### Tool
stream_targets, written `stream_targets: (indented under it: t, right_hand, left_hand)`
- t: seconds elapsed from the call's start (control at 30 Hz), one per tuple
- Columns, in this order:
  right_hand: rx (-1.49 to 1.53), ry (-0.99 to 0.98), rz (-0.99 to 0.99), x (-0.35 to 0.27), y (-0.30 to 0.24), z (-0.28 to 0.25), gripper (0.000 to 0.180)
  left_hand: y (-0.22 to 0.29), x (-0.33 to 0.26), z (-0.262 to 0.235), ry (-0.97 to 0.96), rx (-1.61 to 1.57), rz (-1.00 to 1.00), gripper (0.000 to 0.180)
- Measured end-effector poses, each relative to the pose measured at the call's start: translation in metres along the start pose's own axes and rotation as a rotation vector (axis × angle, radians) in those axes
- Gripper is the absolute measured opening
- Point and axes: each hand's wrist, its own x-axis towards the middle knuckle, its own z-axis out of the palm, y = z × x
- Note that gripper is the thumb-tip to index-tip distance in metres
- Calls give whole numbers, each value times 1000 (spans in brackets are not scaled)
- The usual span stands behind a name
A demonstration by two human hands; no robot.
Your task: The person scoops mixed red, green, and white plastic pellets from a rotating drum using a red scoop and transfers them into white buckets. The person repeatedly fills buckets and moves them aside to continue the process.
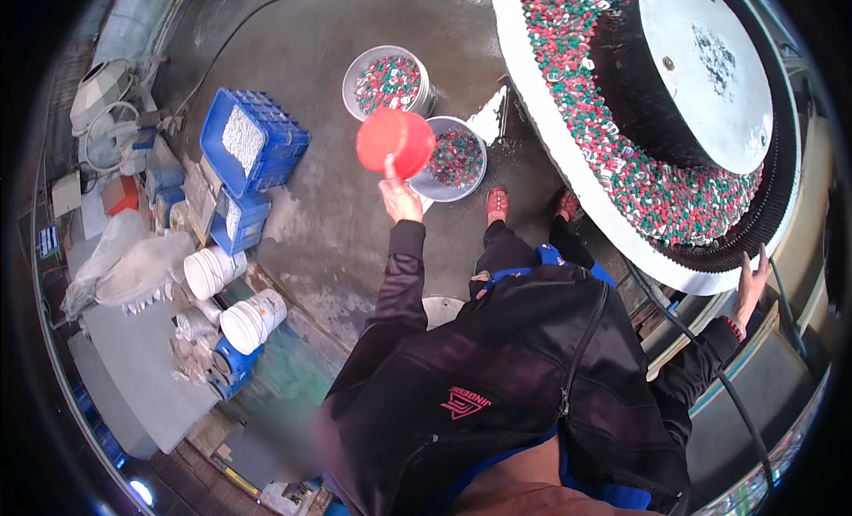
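Observation:
My left hand point(401, 199) is closed on the handle of a red plastic scoop point(394, 141). The scoop is tipped over the edge of a grey-white bucket point(480, 181) holding red, green and whitish pellets; its inside is hidden from me. Just behind stands a second bucket point(351, 87), filled with similar red, green and white pieces. To the right is a large round vibratory tumbler point(581, 196), its curved trough carrying red, green and white pieces with some shiny metal parts among them. Fingers apart, my right hand point(751, 290) rests at the tumbler's near right rim, holding nothing.
Blue crates point(286, 148) with white pellets stand to the left. White buckets point(253, 319), a blue drum point(232, 367) and plastic bags point(146, 260) crowd the left side. A black cable point(723, 378) runs beside my right arm. The floor point(306, 63) looks wet.

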Motion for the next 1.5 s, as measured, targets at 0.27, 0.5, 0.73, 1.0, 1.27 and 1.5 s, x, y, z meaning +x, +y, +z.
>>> stream_targets:
  t: [0.27, 0.5, 0.73, 1.0, 1.27, 1.5]
  right_hand:
    - [225, -60, 135, 8, 32, 39, 59]
    - [349, -217, 210, 93, 76, 152, 64]
    - [-32, -201, 407, 142, 104, 257, 52]
    - [700, -832, 659, 85, -19, 271, 75]
    - [968, -910, 428, 76, -53, 179, 57]
    - [1065, -663, 300, 70, -11, 89, 48]
  left_hand:
    - [251, 72, -39, 65, -295, 486, 78]
    - [402, 150, 144, -39, 806, 928, 74]
    - [336, 73, 230, -346, 999, 821, 86]
    - [327, -70, 212, -1015, 586, 316, 90]
    - [365, -119, 193, -1607, -231, -755, 12]
    - [388, -114, 127, -1726, -519, -976, 8]
